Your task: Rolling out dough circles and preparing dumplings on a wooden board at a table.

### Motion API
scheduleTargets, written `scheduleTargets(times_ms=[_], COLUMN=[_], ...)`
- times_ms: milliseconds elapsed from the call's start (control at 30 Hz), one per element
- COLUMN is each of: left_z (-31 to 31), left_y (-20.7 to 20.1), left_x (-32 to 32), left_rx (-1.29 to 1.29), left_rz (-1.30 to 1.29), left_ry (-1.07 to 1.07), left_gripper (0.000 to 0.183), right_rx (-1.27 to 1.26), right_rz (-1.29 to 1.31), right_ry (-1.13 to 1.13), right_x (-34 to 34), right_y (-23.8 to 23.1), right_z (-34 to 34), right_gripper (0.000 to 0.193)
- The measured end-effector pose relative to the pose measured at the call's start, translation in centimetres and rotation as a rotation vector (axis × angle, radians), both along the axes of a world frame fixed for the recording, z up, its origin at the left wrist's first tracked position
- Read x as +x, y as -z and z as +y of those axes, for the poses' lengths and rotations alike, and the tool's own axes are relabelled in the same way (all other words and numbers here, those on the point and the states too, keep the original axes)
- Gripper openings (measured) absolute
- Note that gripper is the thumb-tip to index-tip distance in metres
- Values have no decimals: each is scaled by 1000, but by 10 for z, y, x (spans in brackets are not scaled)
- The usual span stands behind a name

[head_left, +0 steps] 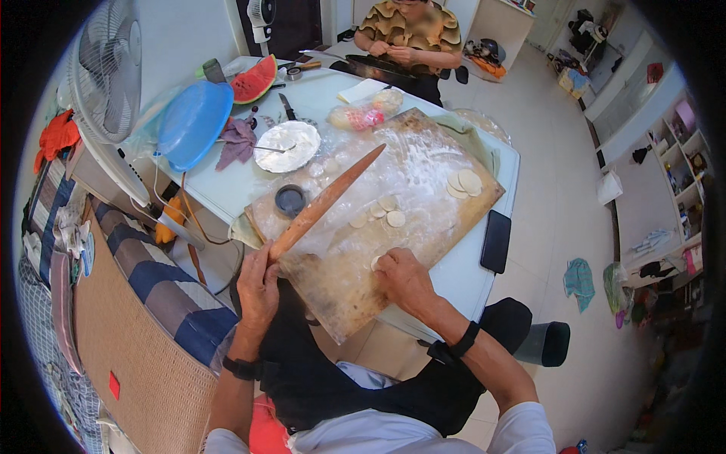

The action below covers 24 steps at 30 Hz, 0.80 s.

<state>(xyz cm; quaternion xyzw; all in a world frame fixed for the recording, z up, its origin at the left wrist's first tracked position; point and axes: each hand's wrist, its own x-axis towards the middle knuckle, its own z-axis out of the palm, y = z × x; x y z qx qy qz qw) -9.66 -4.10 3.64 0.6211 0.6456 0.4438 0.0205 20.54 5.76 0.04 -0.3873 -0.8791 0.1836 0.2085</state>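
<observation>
My left hand [259, 287] is wrapped round the thick end of a long, tapered wooden rolling pin [327, 203]. The pin slants up and away over a floured wooden board [333, 299]. At the board's near side, my right hand [406, 278] has its fingers closed on a small pale dough disc [375, 262], partly hidden by them. Just beyond lie several small flattened dough rounds [395, 219]. Toward the board's right corner, larger thin dough wrappers [469, 181] overlap in a loose pile. A dark round container [290, 200] sits at the board's left side.
A bowl of flour [296, 144] with a spoon, a knife [287, 108], watermelon [255, 80] and a blue basin [195, 125] occupy the table's far left. A black phone [495, 242] lies at the right edge. Across the table sits another person [408, 45] holding a dark pan.
</observation>
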Motion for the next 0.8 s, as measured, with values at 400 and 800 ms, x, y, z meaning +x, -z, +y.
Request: scheduleTargets(times_ms=[400,800], left_z=[-5,8], left_y=[-6,26], left_x=[25,77], left_rx=[-154,-335], left_rz=[211,251], left_ry=[245,332], left_gripper=[45,34], right_rx=[307,116], right_rz=[310,-212], right_ry=[274,198], right_x=[62,89], right_y=[-44,-23], right_z=[-7,-17], right_gripper=[30,60])
